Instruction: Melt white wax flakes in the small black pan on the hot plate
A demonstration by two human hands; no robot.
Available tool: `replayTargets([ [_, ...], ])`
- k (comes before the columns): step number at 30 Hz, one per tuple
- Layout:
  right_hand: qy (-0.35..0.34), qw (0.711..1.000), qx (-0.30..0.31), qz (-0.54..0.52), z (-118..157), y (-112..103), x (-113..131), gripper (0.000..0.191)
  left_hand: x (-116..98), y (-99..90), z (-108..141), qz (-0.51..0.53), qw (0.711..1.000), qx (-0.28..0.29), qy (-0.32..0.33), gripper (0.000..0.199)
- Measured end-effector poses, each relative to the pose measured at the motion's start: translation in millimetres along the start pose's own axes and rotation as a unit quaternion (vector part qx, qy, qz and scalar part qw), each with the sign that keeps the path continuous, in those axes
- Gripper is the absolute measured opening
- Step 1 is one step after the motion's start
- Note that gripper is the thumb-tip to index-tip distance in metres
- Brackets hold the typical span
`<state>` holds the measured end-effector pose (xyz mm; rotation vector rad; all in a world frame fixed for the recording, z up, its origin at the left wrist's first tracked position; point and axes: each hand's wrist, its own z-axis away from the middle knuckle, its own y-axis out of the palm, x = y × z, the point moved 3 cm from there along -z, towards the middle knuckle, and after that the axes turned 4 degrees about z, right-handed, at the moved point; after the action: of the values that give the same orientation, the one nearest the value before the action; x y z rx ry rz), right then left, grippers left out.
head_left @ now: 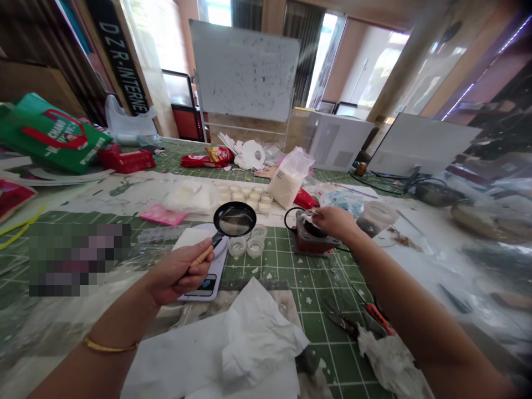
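Note:
My left hand [183, 271] grips the wooden handle of a small black pan [235, 219], held above a white digital scale [214, 285] and small clear cups [254, 246]. A thin layer of something clear or shiny shows inside the pan. Over a small red electric stove [310, 245] with a dark top, my right hand [336, 220] is closed on a crumpled white tissue [318, 217]. Part of the stove's top is hidden by that hand.
Several filled white cups [245, 197] stand beside a bag of white pellets [288, 180]. Crumpled white paper [257, 332] lies in front. Scissors [341, 321] and a red-handled tool [380, 318] lie near my right forearm. A clear jug [376, 216] stands right of the stove.

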<state>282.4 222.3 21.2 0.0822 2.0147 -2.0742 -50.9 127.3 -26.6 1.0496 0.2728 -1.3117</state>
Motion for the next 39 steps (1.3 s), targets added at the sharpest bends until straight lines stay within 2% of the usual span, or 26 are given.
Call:
replayTargets([
  [5, 0.04, 0.999, 0.012, 0.007, -4, 0, -12, 0.035, 1, -0.4, 2, -0.002, 1.0, -0.005, 0.004, 0.032],
  [9, 0.081, 0.997, 0.012, 0.013, 5, 2, -17, 0.033, 1, -1.2, 1, -0.003, 1.0, -0.003, -0.003, 0.033],
  [14, 0.053, 0.998, 0.017, -0.006, 16, 2, -7, 0.031, 0, -0.1, -2, -0.006, 1.0, -0.014, -0.001, 0.033],
  [17, 0.041, 0.999, 0.024, -0.021, 13, 2, -3, 0.03, 1, 1.3, -5, -0.009, 1.0, -0.011, 0.0, 0.033],
  [21, 0.061, 0.998, 0.007, -0.028, 5, 3, -1, 0.038, 3, 2.0, -6, -0.012, 1.0, -0.006, 0.0, 0.033],
  [24, 0.018, 0.999, 0.019, -0.035, 6, 1, 0, 0.035, 3, 2.2, -6, -0.016, 1.0, -0.008, 0.0, 0.034],
  [26, -0.027, 0.997, 0.053, -0.044, 11, -2, -6, 0.027, 2, 2.1, -5, -0.018, 1.0, -0.013, 0.001, 0.034],
  [28, -0.04, 0.994, 0.087, -0.043, 14, -5, -20, 0.02, 2, 2.2, -4, -0.019, 1.0, -0.019, 0.002, 0.033],
  [30, -0.005, 0.996, 0.088, -0.027, 13, -7, -34, 0.022, 2, 2.8, -4, -0.02, 1.0, -0.018, 0.002, 0.033],
  [32, 0.035, 0.998, 0.059, -0.012, 6, -7, -40, 0.03, 2, 4.0, -4, -0.024, 1.0, -0.013, 0.004, 0.034],
  [35, 0.032, 0.999, 0.029, -0.014, -2, -3, -24, 0.038, 3, 6.2, -5, -0.03, 1.0, -0.005, 0.009, 0.033],
  [39, -0.062, 0.996, 0.045, -0.036, 9, -5, 6, 0.031, 3, 7.8, -7, -0.038, 0.999, 0.004, 0.006, 0.033],
])
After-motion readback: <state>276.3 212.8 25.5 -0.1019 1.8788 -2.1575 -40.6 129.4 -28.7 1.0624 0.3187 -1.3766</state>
